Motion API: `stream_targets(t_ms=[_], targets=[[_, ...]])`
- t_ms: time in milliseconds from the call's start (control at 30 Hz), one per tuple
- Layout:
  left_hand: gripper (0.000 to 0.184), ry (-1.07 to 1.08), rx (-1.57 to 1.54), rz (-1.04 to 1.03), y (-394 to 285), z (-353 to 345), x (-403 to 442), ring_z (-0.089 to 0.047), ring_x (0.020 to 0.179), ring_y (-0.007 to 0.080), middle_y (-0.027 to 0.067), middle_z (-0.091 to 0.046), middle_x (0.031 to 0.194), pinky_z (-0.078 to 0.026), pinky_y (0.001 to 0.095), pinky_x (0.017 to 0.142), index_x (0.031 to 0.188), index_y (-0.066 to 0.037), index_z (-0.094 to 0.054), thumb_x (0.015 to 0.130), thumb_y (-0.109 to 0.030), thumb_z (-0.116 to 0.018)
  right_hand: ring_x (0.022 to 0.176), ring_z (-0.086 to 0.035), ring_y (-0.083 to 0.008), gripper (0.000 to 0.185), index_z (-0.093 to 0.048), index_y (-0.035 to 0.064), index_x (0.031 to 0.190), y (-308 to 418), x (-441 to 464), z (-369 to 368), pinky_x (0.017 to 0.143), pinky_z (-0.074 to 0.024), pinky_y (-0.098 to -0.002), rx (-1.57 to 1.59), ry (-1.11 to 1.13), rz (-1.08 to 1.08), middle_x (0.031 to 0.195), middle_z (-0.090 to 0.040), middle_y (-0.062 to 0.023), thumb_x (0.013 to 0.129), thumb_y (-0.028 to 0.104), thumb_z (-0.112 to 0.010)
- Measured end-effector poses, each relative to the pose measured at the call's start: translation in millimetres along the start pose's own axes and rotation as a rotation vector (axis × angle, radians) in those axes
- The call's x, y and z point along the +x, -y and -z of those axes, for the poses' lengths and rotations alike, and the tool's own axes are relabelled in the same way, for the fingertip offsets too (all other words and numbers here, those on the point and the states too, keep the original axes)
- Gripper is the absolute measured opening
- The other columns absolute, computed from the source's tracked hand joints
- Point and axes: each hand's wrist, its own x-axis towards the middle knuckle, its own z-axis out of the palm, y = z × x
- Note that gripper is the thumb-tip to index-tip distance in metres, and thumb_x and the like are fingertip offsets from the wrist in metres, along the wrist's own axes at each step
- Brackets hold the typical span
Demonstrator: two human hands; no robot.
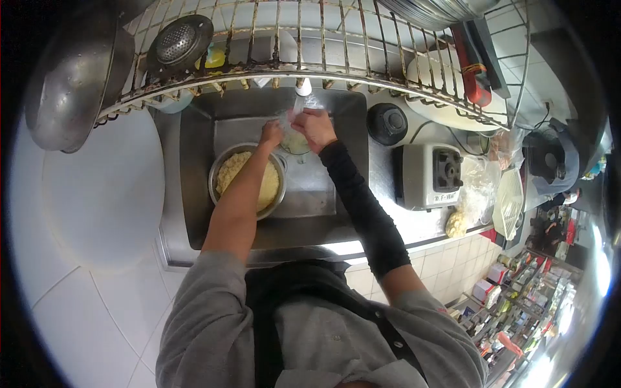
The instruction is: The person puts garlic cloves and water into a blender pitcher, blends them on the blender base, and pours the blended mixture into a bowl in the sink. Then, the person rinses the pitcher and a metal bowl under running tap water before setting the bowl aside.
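In the metal sink [275,229], a clear see-through container [295,141] with pale contents stands below a white-tipped faucet [303,86]. My left hand [272,134] is closed at the container's left rim. My right hand [313,129], with a black sleeve on its forearm, has its fingers curled just above the container and under the faucet tip; what lies in them is hidden. Beside my left forearm sits a round metal bowl [283,169] filled with a pale yellow, crumbly mass [268,191], partly covered by that arm.
A rusty wire rack [278,74] hangs over the sink, holding a strainer [184,40] and a red-handled tool [475,87]. A large metal wok [68,97] is at left, above a white round board [107,194]. On the right counter are a blender base [424,176] and a black lid-like part [387,124].
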Motion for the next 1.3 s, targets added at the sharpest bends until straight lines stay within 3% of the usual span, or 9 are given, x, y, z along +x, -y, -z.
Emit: stream_targets(t_ms=[167,367,667,767,867,1033,1133,1233,1300], targets=[[0.028,-0.24,0.202,-0.103,9.9,2.5,-27.5,-0.065,0.09,0.0439,0.0257,-0.068,0.093,-0.052,0.0471,0.08,0.103,-0.004,-0.069,0.081,-0.012,-0.053,0.085,-0.061,-0.0201,0.014,-0.058,-0.0105,0.095,-22.3,15.8,9.4,0.078,-0.0523,-0.0311,-0.116,0.087,0.097,0.093,-0.06,-0.0109,0.084,-0.003,-0.06],[0.041,-0.331,-0.181,-0.073,67.9,-13.7,-35.5,-0.063,0.1,0.0431,0.0262,-0.067,0.102,-0.051,0.0429,0.087,0.117,-0.005,-0.064,0.077,-0.007,-0.054,0.089,-0.061,-0.0228,0.015,-0.055,-0.0075,0.101,-24.4,1.1,-14.5,0.08,-0.051,-0.0352,0.264,0.042,-0.022,0.095,-0.061,-0.0119,0.086,-0.005,-0.053],[0.049,-0.198,-0.107,0.02,20.7,30.4,-40.9,-0.064,0.109,0.0325,0.0177,-0.068,0.114,-0.05,0.0369,0.091,0.124,-0.01,-0.064,0.077,-0.006,-0.053,0.096,-0.064,-0.0295,0.025,-0.046,-0.0089,0.112,-33.7,20.3,8.6,0.085,-0.0528,-0.0401,0.272,0.076,-0.053,0.106,-0.061,-0.0183,0.087,-0.006,-0.05],[0.041,-0.299,-0.169,-0.198,11.5,29.3,-16.0,-0.062,0.079,0.0171,0.0079,-0.067,0.097,-0.051,0.0305,0.07,0.127,-0.005,-0.061,0.087,-0.008,-0.054,0.091,-0.065,-0.0323,0.049,-0.031,-0.0162,0.129,-22.7,11.6,1.5,0.081,-0.055,-0.0415,0.262,0.051,-0.029,0.105,-0.06,-0.0224,0.084,-0.008,-0.049],[0.035,-0.014,-0.892,-0.027,-62.6,51.4,-37.0,-0.066,0.092,0.0254,0.0105,-0.071,0.104,-0.052,0.0341,0.082,0.116,0.001,-0.065,0.085,-0.003,-0.049,0.083,-0.067,-0.0331,0.048,-0.032,-0.0149,0.127,-26.9,8.3,-0.2,0.077,-0.0576,-0.042,0.288,-0.011,-0.003,0.105,-0.06,-0.0247,0.083,-0.008,-0.049],[0.025,0.573,-1.417,0.087,-51.3,49.2,-13.5,-0.065,0.089,0.0217,0.0099,-0.069,0.105,-0.053,0.0313,0.08,0.103,0.004,-0.065,0.091,0.0,-0.044,0.077,-0.068,-0.0338,0.04,-0.04,-0.0131,0.121,-28.0,8.1,-4.7,0.073,-0.0594,-0.0396,0.372,-0.07,0.034,0.101,-0.063,-0.0268,0.082,-0.009,-0.049],[0.023,0.4,-1.301,0.051,-51.5,47.4,-40.9,-0.065,0.091,0.0203,0.0117,-0.069,0.104,-0.053,0.0298,0.081,0.102,0.003,-0.064,0.092,-0.002,-0.045,0.079,-0.068,-0.0279,0.007,-0.056,-0.0081,0.091,-22.3,-9.7,-12.5,0.075,-0.0575,-0.04,0.31,0.06,0.043,0.092,-0.066,-0.0184,0.086,-0.005,-0.055],[0.021,0.075,-1.063,0.078,-31.3,47.9,-67.2,-0.065,0.094,0.0208,0.013,-0.068,0.106,-0.053,0.0319,0.083,0.103,0.004,-0.064,0.091,-0.001,-0.049,0.075,-0.067,-0.0212,0.011,-0.06,-0.0064,0.078,-71.9,29.8,39.1,0.074,-0.0564,-0.0351,-1.349,0.356,0.186,0.082,-0.068,-0.012,0.086,0.002,-0.061],[0.022,-0.068,-0.962,0.056,-2.4,49.8,-67.7,-0.063,0.096,0.0206,0.0118,-0.067,0.106,-0.053,0.0332,0.084,0.109,0.002,-0.063,0.09,-0.001,-0.053,0.076,-0.067,-0.0201,0.01,-0.062,-0.0082,0.085,-80.5,37.7,54.8,0.077,-0.0561,-0.0334,-1.128,0.077,0.148,0.084,-0.068,-0.0121,0.085,0.001,-0.06]])
